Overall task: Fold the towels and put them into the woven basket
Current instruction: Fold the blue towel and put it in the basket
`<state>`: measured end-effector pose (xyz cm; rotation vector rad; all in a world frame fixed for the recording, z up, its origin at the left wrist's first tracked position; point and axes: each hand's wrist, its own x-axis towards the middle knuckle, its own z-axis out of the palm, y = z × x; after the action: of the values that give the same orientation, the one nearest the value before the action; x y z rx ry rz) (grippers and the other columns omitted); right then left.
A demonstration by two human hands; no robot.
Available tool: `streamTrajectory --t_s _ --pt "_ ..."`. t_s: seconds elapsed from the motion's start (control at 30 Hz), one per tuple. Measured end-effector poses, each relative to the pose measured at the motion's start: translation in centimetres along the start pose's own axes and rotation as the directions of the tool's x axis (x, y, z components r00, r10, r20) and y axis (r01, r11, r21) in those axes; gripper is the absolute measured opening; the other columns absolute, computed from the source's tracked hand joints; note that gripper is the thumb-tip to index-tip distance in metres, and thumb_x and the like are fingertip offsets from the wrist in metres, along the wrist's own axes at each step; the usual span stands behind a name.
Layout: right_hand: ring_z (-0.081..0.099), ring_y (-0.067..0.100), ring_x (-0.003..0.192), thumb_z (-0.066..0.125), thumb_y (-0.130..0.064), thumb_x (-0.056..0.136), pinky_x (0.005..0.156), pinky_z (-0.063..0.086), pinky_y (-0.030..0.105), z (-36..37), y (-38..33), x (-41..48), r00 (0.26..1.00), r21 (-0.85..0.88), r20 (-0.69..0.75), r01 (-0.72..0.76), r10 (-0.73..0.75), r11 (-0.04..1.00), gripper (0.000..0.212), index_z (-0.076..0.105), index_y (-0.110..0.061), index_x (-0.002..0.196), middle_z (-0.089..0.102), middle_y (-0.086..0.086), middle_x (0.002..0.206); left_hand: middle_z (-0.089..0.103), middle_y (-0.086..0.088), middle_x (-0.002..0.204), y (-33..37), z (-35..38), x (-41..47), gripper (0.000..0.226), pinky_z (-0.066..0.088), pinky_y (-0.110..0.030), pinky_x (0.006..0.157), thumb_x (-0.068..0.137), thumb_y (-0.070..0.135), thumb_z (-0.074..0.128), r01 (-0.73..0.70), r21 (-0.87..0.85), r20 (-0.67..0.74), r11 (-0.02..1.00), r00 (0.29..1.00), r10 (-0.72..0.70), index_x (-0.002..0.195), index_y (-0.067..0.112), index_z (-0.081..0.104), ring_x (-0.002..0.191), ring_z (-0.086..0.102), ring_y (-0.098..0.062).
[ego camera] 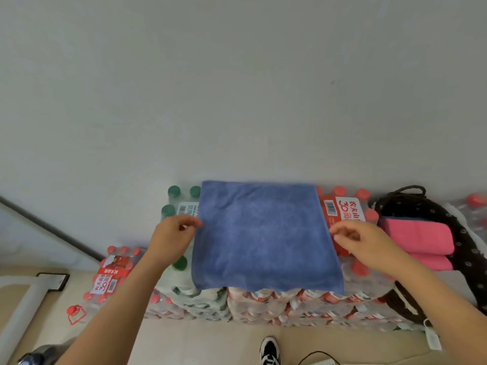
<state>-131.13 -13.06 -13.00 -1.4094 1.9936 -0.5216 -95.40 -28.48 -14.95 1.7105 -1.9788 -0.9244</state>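
Head view looks down on stacked shrink-wrapped packs of bottled water (253, 304) that serve as a makeshift desk — their flat cap tops give a level place to fold. Spread over them lies the blue towel (266, 238), nearly square and smooth, its far edge against the wall and its near edge hanging just past the front of the packs. To the right sits the dark woven basket (458, 233), mouth tilted toward the person, with pink folded towels (419, 238) already stacked inside; the blue one is outside it, just to its left.

Each hand sits at a side edge, likely so both sides can be lifted together for the next fold. Left hand (174, 235) has its fingers (191, 222) curled and touching the left edge, seemingly pinching it. Right hand (366, 241) has loosely bent fingers (340, 230) at the right edge — whether they grip cloth, I cannot tell.

Room toward the wall is nil; space toward the person is free.
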Motion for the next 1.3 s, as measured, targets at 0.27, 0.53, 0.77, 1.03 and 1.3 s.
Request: streamTrajectory --t_s 0.27,0.53,0.77,1.03,1.3 --pt "0.057 0.023 0.11 0.043 -0.038 0.099 0.084 0.042 0.03 -0.7 -0.5 10.9 0.974 0.019 -0.129 -0.186 0.187 0.982 0.04 0.055 -0.012 0.127 0.061 0.006 0.122 0.062 -0.012 0.124 2.9 2.4 9.3 0.039 0.042 -0.031 0.09 0.096 0.027 0.051 0.19 0.015 -0.128 0.982 0.974 -0.187 0.131 0.011 0.056 0.112 0.058 -0.029" --pt "0.062 0.025 0.06 0.043 -0.049 0.089 0.057 0.05 0.034 0.1 -0.7 15.2 0.961 -0.218 -0.209 -0.226 0.18 0.949 0.054 0.056 -0.009 0.055 0.062 0.006 0.058 0.069 -0.005 0.088 4.0 3.0 11.9 0.022 0.039 -0.027 0.068 0.089 0.032 0.059 0.283 0.19 -0.11 0.94 0.958 -0.266 0.092 0.014 0.072 0.077 0.054 -0.021" --pt "0.06 0.021 0.061 0.047 -0.05 0.089 0.054 0.047 0.027 -0.3 -2.1 16.4 0.955 -0.297 -0.123 -0.294 0.269 0.908 0.047 0.06 -0.011 0.067 0.062 0.004 0.065 0.061 -0.005 0.064 4.6 2.8 13.2 0.026 0.034 -0.025 0.051 0.082 0.029 0.06 0.355 0.237 -0.065 0.904 0.935 -0.349 0.064 0.01 0.063 0.061 0.054 -0.02" --pt "0.063 0.025 0.058 0.063 -0.03 0.077 0.052 0.044 0.028 -0.4 -1.2 16.9 0.957 -0.143 -0.046 -0.289 0.285 0.947 0.031 0.066 -0.002 0.065 0.066 0.009 0.062 0.072 -0.001 0.081 4.1 1.3 9.8 0.01 0.052 -0.028 0.076 0.089 0.008 0.063 0.162 -0.645 -0.025 0.747 0.972 -0.232 0.087 0.014 0.07 0.08 0.064 -0.016" --pt "0.035 0.019 0.133 0.062 -0.03 0.083 0.103 0.037 0.041 1.3 -11.2 14.4 0.813 -0.402 0.189 0.575 -0.55 0.712 0.062 0.039 -0.027 0.141 0.043 -0.004 0.142 0.069 -0.009 0.079 5.6 -1.3 6.7 0.023 0.053 -0.025 0.073 0.09 -0.009 0.055 -0.054 -0.591 0.103 0.805 0.985 0.142 0.083 0.009 0.068 0.077 0.064 -0.019"
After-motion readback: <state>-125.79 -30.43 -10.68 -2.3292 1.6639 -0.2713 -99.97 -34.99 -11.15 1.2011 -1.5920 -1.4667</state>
